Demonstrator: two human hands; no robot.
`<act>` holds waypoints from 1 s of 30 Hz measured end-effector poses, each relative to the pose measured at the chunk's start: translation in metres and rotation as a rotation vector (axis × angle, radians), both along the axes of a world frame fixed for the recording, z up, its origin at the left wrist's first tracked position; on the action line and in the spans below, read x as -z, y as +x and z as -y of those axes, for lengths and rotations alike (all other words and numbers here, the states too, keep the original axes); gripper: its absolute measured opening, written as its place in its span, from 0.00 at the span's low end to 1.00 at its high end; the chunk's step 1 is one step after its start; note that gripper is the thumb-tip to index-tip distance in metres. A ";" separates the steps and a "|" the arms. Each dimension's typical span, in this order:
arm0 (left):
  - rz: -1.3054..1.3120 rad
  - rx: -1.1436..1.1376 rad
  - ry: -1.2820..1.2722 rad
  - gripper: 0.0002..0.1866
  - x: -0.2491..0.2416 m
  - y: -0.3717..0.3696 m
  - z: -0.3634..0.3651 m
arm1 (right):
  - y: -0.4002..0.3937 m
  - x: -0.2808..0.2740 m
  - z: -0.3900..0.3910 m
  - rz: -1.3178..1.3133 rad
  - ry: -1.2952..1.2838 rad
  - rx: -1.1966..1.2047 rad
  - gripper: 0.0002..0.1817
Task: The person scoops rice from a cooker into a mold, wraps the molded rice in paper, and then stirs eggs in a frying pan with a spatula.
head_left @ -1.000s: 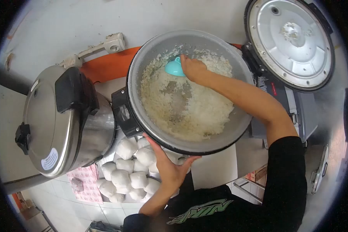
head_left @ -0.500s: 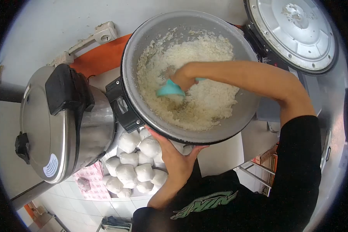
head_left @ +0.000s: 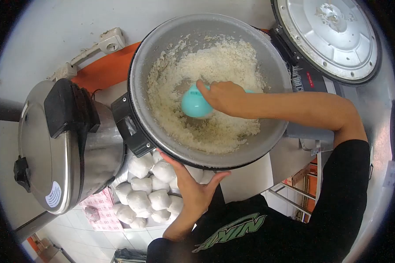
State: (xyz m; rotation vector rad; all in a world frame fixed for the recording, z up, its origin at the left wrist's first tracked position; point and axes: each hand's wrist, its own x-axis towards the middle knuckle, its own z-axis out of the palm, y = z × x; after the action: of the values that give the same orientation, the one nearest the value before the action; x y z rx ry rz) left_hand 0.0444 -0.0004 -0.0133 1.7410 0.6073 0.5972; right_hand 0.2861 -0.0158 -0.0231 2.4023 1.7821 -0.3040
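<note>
My right hand (head_left: 224, 97) reaches into a large grey pot (head_left: 271, 65) and grips a turquoise plastic scoop (head_left: 196, 105). The rounded back of the scoop faces up, and its lower edge is down in the white cooked rice (head_left: 226, 61). Some of its handle shows past my wrist. Rice clings to the pot's inner wall, and a hollow shows in it around the scoop. My left hand (head_left: 195, 195) braces the near outside of the pot just below the rim, thumb and fingers spread wide.
Left of the pot stands a steel cooker (head_left: 52, 144) with its lid on. White wrapped bundles (head_left: 140, 201) lie below the pot, beside pink printed paper (head_left: 105, 215). A round metal lid (head_left: 333, 39) stands raised at upper right. A wall socket (head_left: 112, 41) is behind.
My right hand has turned over with the scoop, so the scoop's rounded back now shows more. My left hand stays against the pot. The whole view has shifted slightly.
</note>
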 end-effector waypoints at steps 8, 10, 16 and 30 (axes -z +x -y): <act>-0.017 -0.021 -0.006 0.70 0.003 0.002 0.003 | 0.015 0.002 -0.019 -0.522 -0.621 0.288 0.29; -0.006 -0.022 -0.013 0.70 0.001 0.004 0.003 | -0.006 -0.004 -0.017 -0.557 -0.730 0.189 0.24; -0.072 -0.042 0.038 0.70 0.004 0.001 0.001 | -0.003 -0.031 0.008 -0.799 -0.814 0.094 0.26; -0.024 -0.053 0.076 0.70 0.002 0.005 0.004 | -0.017 -0.089 0.049 -0.600 -0.525 0.055 0.21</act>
State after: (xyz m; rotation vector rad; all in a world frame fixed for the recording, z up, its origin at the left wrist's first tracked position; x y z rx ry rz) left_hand 0.0490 -0.0042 -0.0153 1.8104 0.6565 0.6444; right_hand 0.2688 -0.0644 0.0662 2.0914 1.5383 -1.4224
